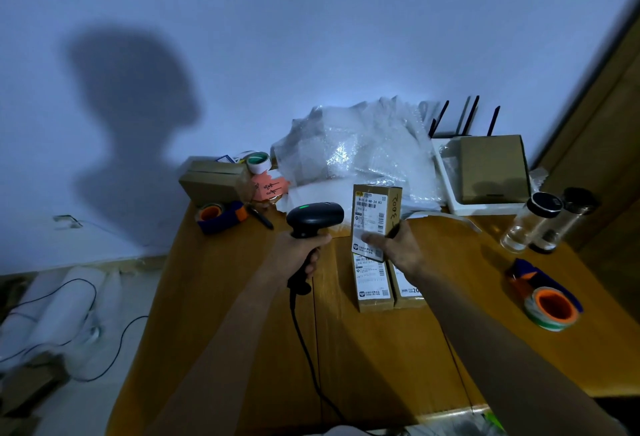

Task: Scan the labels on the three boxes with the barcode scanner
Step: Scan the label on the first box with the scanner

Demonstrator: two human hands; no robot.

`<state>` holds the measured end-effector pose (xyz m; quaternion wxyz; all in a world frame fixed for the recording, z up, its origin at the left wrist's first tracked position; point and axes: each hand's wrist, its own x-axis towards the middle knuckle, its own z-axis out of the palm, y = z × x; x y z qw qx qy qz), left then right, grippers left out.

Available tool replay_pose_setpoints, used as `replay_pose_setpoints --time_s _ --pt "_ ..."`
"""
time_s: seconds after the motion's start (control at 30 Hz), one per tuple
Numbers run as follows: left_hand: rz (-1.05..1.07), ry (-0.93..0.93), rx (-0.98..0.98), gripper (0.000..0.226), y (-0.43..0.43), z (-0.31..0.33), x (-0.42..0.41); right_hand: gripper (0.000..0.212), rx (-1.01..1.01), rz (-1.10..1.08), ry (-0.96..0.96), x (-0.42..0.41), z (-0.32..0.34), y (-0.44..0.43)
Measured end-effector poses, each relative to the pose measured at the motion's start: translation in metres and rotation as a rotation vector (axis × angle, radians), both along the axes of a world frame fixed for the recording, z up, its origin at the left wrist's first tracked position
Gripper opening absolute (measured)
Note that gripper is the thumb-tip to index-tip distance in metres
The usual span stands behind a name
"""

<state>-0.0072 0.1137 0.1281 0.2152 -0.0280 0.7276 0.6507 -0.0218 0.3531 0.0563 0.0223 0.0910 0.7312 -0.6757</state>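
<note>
My left hand [304, 250] grips the handle of a black corded barcode scanner [314, 217]; a green light shows on its head, which sits just left of a raised box. My right hand [398, 250] holds that small brown box [375, 214] upright by its lower end, its white label facing me, with "3002" handwritten on its side. Two more labelled brown boxes lie flat on the wooden table below it: one [373, 285] in full view, the other [408, 288] partly hidden under my right forearm.
Bubble wrap [356, 148] is piled at the back, next to a router and a brown box on a white tray [491, 172]. Two glass jars [540, 224] stand at right. Tape dispensers lie at right [547, 300] and back left [221, 216], by another cardboard box [214, 179].
</note>
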Motion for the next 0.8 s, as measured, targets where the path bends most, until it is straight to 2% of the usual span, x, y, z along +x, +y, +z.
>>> replay_pose_setpoints --time_s 0.23,0.37,0.53,0.8 --pt "0.015 -0.018 -0.044 0.029 -0.001 0.001 -0.002 0.067 -0.003 0.011 -0.040 -0.007 -0.009 -0.001" --pt "0.045 -0.030 -0.044 0.027 -0.001 0.001 -0.002 0.061 0.008 0.003 -0.024 -0.004 -0.008 -0.001" --pt "0.045 -0.028 -0.031 0.027 -0.001 0.000 -0.003 0.068 0.010 -0.012 -0.061 -0.004 -0.012 0.000" --pt "0.069 -0.044 -0.015 0.026 -0.001 -0.003 -0.004 0.059 0.031 0.027 -0.025 -0.004 -0.012 -0.004"
